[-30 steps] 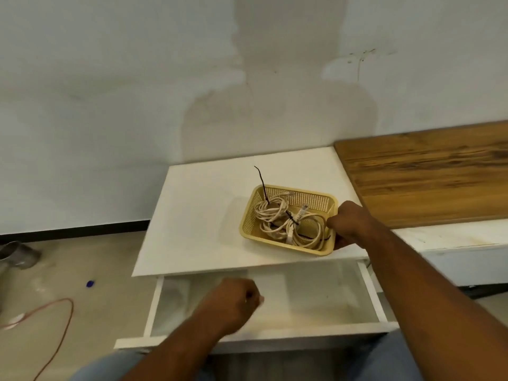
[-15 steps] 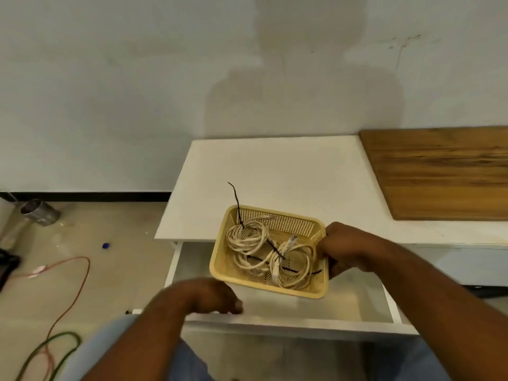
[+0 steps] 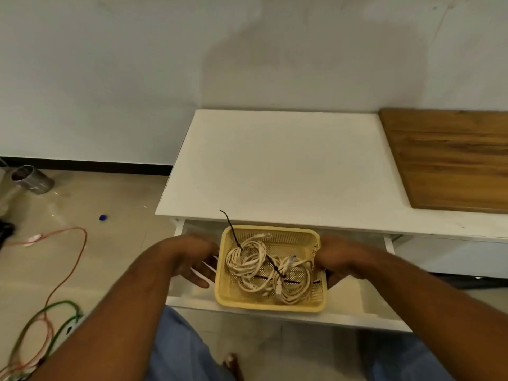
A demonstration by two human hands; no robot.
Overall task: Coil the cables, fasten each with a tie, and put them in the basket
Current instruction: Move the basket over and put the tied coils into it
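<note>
Flanking basket (image 3: 270, 307): left grip (image 3: 192, 257), right grip (image 3: 341, 259).

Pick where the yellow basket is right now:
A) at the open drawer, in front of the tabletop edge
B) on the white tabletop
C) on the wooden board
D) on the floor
A: the basket lies within the outline of the open drawer, in front of the white tabletop edge. The right hand grips its right rim, and the coiled cables are inside it.
</note>
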